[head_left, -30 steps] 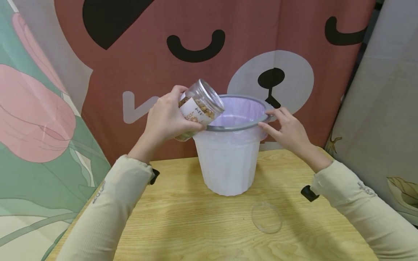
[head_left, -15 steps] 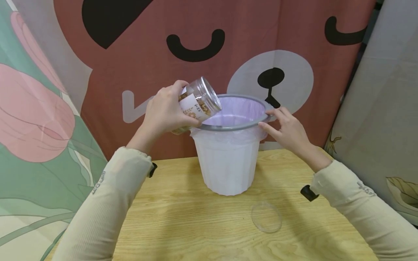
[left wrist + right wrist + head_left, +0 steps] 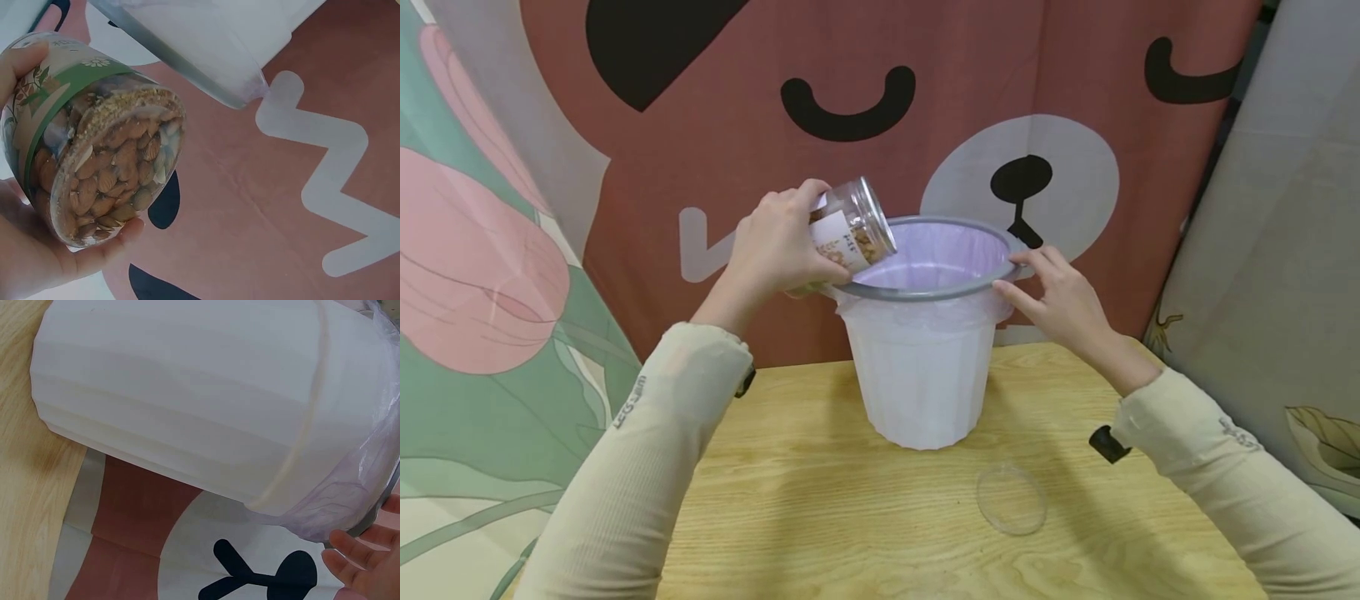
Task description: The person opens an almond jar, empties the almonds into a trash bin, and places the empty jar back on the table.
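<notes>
My left hand (image 3: 775,242) grips a clear plastic jar (image 3: 94,137) with a white and green label. Almonds show through its base in the left wrist view. In the head view the jar lies tilted, its uncapped, silver-rimmed mouth pointing right over the left rim of a white trash can (image 3: 917,375). A pale purple bag (image 3: 955,250) lines the can and folds out under its grey ring (image 3: 925,294). My right hand (image 3: 1063,296) pinches the ring on the right side with thumb and fingers. In the right wrist view, its fingertips (image 3: 344,540) are at the ring's edge.
A clear round lid (image 3: 1011,500) lies on the wooden table (image 3: 850,517) in front of the can. Behind stands a red-brown curtain (image 3: 715,150) with a cartoon face. Other printed curtains hang at the left and right.
The left hand has shifted a little left and up. With it the jar has tipped further toward level, its mouth turning to the right. The right hand and the can stay put.
</notes>
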Available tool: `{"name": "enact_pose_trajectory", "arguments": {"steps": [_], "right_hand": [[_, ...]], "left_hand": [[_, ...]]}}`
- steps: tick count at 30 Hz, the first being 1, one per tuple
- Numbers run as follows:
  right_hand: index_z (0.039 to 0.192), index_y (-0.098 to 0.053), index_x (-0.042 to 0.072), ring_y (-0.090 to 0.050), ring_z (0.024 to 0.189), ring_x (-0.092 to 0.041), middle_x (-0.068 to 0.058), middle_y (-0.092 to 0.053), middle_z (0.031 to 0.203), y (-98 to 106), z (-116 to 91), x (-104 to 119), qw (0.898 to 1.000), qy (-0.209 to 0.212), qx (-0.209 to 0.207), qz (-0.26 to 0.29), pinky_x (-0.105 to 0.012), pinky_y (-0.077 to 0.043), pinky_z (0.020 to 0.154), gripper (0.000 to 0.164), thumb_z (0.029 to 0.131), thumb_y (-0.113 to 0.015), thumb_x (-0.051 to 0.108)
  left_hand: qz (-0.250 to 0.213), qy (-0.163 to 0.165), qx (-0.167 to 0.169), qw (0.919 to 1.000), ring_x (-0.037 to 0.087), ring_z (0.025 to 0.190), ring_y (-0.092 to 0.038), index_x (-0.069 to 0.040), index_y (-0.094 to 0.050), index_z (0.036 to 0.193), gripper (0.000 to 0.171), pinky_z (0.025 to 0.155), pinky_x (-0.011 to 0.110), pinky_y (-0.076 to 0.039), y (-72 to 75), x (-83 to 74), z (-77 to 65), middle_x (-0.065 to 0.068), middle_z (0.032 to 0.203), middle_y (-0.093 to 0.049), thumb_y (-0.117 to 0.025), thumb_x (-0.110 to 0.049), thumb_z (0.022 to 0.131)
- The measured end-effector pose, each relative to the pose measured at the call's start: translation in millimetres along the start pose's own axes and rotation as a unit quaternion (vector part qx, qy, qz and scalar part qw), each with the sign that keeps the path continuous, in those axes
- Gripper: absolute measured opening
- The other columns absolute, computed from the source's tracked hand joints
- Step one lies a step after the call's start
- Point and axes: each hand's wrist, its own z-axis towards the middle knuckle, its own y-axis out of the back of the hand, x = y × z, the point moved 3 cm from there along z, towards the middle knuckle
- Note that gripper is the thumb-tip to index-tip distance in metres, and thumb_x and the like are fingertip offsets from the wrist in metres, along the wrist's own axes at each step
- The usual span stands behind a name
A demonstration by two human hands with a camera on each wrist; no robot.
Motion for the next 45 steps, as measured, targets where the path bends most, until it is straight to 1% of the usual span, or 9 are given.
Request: {"name": "enact_pose_trajectory", "arguments": {"steps": [6,16,20,24,31,40,45], "right_hand": [[0.114,-0.053,0.002,-0.049,0.077,-0.027,-0.015,-0.049,0.106,0,-1,0,1.000,0.002,-0.001,0.002,-0.041,-0.042,0.062,0.043,0.086,-0.058,0.034],[0.114,-0.053,0.002,-0.050,0.079,-0.028,-0.015,-0.050,0.107,1,0,1,1.000,0.001,-0.002,0.002,-0.042,-0.042,0.064,0.043,0.086,-0.058,0.034],[0.114,-0.053,0.002,-0.050,0.079,-0.028,-0.015,-0.050,0.107,1,0,1,1.000,0.001,-0.003,0.002,-0.042,-0.042,0.064,0.044,0.086,-0.058,0.034],[0.114,-0.053,0.002,-0.050,0.080,-0.028,-0.015,-0.050,0.108,0,0,1,1.000,0.002,-0.004,0.003,-0.043,-0.042,0.065,0.043,0.086,-0.058,0.034],[0.114,-0.053,0.001,-0.049,0.076,-0.027,-0.015,-0.050,0.106,0,0,1,1.000,0.006,-0.007,0.002,-0.041,-0.042,0.062,0.042,0.086,-0.058,0.033],[0.113,-0.053,0.001,-0.050,0.076,-0.026,-0.015,-0.050,0.106,-1,-1,0,1.000,0.009,-0.008,0.002,-0.041,-0.042,0.062,0.042,0.086,-0.059,0.033],[0.113,-0.053,0.002,-0.050,0.076,-0.027,-0.015,-0.050,0.107,-1,0,0,1.000,0.008,-0.008,0.002,-0.041,-0.042,0.062,0.042,0.086,-0.059,0.033]], "left_hand": [[0.024,-0.008,0.007,0.9997,0.026,0.100,-0.041,-0.017,-0.039,0.131,0.083,0.075,0.045,-0.038,-0.3,0.2,3.9,0.008,0.108,-0.052,-0.077,-0.037,0.060],[0.024,0.000,0.008,0.9997,0.027,0.103,-0.038,-0.017,-0.039,0.132,0.084,0.078,0.046,-0.033,-3.3,1.5,9.6,0.009,0.114,-0.051,-0.078,-0.034,0.060],[0.033,-0.001,0.014,0.9993,0.027,0.103,-0.038,-0.017,-0.039,0.132,0.084,0.078,0.046,-0.033,-5.8,1.6,11.7,0.009,0.116,-0.050,-0.078,-0.034,0.060],[0.050,-0.010,0.020,0.9985,0.027,0.104,-0.039,-0.016,-0.041,0.131,0.083,0.079,0.046,-0.034,-7.5,0.9,12.3,0.009,0.119,-0.049,-0.079,-0.031,0.059],[0.066,-0.017,0.025,0.9974,0.028,0.106,-0.039,-0.015,-0.041,0.131,0.083,0.079,0.046,-0.035,-10.7,-0.8,13.7,0.010,0.120,-0.049,-0.079,-0.030,0.059],[0.071,-0.018,0.032,0.9968,0.028,0.108,-0.038,-0.015,-0.040,0.133,0.085,0.080,0.046,-0.035,-12.0,-2.2,13.5,0.010,0.123,-0.048,-0.079,-0.030,0.059],[0.070,-0.022,0.026,0.9969,0.028,0.109,-0.037,-0.015,-0.039,0.134,0.086,0.080,0.045,-0.034,-11.6,-2.6,13.7,0.009,0.126,-0.047,-0.080,-0.028,0.059]]}}
